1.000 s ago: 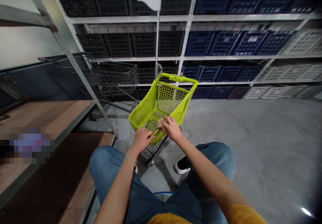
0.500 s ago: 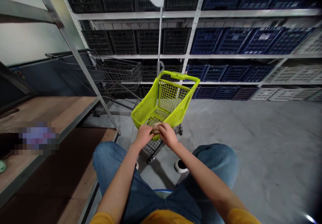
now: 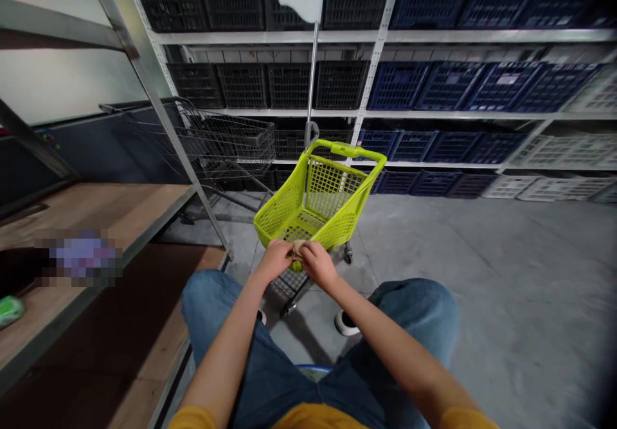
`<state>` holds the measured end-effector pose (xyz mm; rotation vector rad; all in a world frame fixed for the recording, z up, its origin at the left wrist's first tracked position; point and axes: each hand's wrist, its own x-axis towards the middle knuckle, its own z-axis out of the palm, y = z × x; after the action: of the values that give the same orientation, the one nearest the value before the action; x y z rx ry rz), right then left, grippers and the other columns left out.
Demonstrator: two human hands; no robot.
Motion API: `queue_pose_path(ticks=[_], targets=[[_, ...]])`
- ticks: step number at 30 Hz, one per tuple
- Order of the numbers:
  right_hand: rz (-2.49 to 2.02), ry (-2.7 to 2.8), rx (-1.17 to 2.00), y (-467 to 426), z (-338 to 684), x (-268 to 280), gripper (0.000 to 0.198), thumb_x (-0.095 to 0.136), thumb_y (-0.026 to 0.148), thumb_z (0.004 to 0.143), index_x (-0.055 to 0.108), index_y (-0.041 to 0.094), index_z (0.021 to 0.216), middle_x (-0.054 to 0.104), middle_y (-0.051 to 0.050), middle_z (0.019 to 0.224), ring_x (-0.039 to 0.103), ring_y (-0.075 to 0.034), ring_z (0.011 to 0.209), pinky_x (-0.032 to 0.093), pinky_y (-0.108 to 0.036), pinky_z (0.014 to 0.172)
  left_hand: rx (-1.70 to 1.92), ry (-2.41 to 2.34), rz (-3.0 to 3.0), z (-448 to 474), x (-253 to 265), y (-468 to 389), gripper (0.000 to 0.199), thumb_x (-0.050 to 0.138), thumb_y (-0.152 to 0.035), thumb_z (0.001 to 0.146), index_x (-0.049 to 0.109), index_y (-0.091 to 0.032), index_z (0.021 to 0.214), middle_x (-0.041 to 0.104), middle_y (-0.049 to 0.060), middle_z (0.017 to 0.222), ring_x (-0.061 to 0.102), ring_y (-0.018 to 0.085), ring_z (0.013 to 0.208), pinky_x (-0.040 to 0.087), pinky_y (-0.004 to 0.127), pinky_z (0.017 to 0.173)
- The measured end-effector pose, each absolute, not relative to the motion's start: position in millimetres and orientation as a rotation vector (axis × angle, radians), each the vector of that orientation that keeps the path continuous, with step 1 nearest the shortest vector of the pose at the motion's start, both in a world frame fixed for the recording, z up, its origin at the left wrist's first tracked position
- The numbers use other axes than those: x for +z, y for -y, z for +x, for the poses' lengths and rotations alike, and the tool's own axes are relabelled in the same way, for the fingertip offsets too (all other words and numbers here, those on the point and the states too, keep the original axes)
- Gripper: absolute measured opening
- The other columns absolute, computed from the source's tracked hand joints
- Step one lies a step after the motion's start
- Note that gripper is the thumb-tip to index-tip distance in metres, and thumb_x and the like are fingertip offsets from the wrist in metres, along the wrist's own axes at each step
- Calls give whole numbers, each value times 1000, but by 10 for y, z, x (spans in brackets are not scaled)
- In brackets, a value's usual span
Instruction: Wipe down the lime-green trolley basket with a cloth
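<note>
Now left hand (image 3: 276, 260) and right hand (image 3: 319, 265) meet at the cloth (image 3: 297, 246).
Apart a second ago, they work together over the near end of the cart (image 3: 283, 210): the right pinches the cloth; whether the left grips it too, I cannot tell.

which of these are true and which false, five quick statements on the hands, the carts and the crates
1. The lime-green cart stands in front of the person. True.
2. The hands are wide apart. False: the left hand and the right hand are close together at the cart's near end.
3. The right hand holds a crumpled beige piece. True.
4. The crates behind are all red. False: there are black crates, blue crates and pale crates.
5. The dark wire cart is to the right of the lime-green cart. False: it is to the left in the picture.
</note>
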<state>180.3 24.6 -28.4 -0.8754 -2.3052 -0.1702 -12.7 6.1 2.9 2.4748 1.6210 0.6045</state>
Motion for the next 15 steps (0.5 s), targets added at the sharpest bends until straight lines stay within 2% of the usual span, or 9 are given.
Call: queue_pose_path(ticks=[3, 8, 11, 15], targets=[[-872, 2392, -222, -417, 1992, -193, 10, 53, 17, 93, 62, 22, 94, 61, -9, 104, 48, -22, 88, 42, -33, 77, 626, -1590, 2473, -165, -2, -53, 9, 70, -29, 84, 69, -22, 89, 71, 3, 85, 63, 21, 89, 41, 33, 84], [-1233, 2063, -245, -691, 2186, -24, 15, 55, 9, 86, 61, 20, 94, 59, -11, 106, 47, -26, 94, 43, -37, 84, 687, -1590, 2458, -165, -39, -47, 16, 74, -36, 81, 68, -23, 88, 70, 2, 84, 62, 20, 88, 41, 33, 83], [-1077, 2153, -191, -450, 1925, -142, 16, 55, 8, 87, 62, 19, 95, 60, -11, 107, 47, -25, 94, 44, -36, 84, 689, -1612, 2444, -155, -51, -46, 15, 73, -35, 82, 69, -22, 88, 70, 3, 85, 62, 21, 90, 41, 34, 85], [-824, 2379, -213, -191, 1753, -245, 10, 54, 17, 94, 63, 21, 96, 61, -9, 106, 48, -21, 90, 43, -32, 80, 667, -1640, 2442, -200, -64, -30, 7, 67, -28, 85, 70, -21, 85, 70, 4, 84, 62, 22, 90, 42, 34, 83]])
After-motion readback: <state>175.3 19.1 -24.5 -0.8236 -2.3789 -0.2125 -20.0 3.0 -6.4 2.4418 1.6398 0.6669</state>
